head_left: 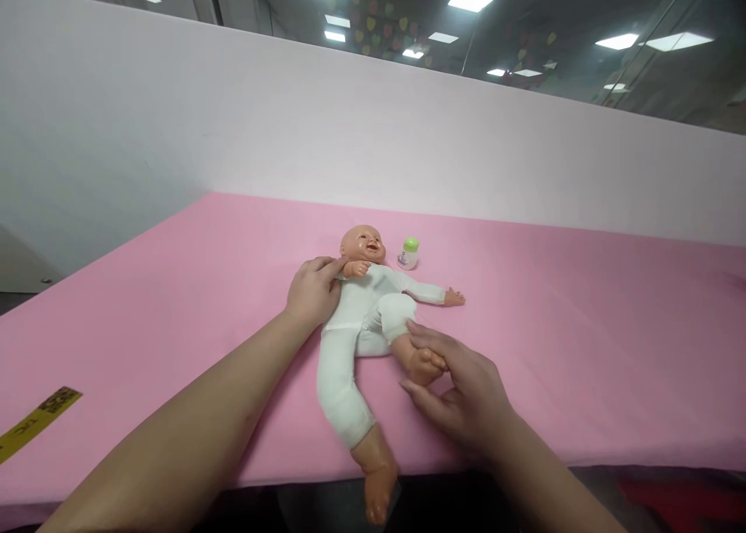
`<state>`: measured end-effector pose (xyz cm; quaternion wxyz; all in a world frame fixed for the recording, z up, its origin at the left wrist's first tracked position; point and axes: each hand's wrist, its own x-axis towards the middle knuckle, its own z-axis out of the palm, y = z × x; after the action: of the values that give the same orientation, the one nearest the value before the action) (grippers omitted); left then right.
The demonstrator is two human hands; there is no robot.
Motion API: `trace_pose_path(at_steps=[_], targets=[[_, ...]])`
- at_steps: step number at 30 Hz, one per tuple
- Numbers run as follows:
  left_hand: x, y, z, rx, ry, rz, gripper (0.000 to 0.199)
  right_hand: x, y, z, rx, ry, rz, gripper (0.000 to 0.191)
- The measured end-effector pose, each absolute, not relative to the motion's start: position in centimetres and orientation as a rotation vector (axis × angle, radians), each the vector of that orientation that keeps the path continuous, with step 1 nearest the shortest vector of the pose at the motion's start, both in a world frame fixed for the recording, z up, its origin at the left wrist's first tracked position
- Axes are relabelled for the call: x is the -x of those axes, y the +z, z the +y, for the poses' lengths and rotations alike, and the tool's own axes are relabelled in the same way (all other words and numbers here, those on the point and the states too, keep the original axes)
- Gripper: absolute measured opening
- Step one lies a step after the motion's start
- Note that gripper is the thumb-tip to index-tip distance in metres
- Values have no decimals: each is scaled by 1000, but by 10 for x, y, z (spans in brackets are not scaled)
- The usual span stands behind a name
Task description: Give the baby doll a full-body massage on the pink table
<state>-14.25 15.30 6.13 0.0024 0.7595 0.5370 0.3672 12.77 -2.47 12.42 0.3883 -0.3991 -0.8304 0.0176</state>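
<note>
A baby doll in a white cloth suit lies on its back on the pink-covered table, head toward the wall. One of its legs stretches past the table's front edge; the other is bent up. My left hand is at the doll's side and upper arm, fingertips by its small raised hand, partly hiding that arm. Around the lower part of the bent leg, my right hand curls, with fingers above the foot and thumb below. Just beyond the doll's shoulder stands a small jar with a green lid.
A yellow tape strip with black print lies at the table's left front. A white wall rises behind the table, with glass panes and reflected ceiling lights above it. The table's front edge runs beneath my forearms.
</note>
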Motion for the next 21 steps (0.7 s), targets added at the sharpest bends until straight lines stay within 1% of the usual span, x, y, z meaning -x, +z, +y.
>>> trace_pose_path(at_steps=[7, 14, 17, 21], targets=[[140, 57, 154, -2432, 1168, 1617, 52, -124, 109, 3, 1134, 154, -2113, 45], [143, 63, 152, -2349, 1183, 1626, 55, -124, 107, -2, 1204, 195, -2062, 41], [152, 64, 153, -2133, 1268, 1621, 50, -128, 108, -15, 1202, 152, -2040, 41], [168, 58, 164, -1614, 1408, 1650, 42, -138, 103, -41, 1145, 99, -2043, 44]])
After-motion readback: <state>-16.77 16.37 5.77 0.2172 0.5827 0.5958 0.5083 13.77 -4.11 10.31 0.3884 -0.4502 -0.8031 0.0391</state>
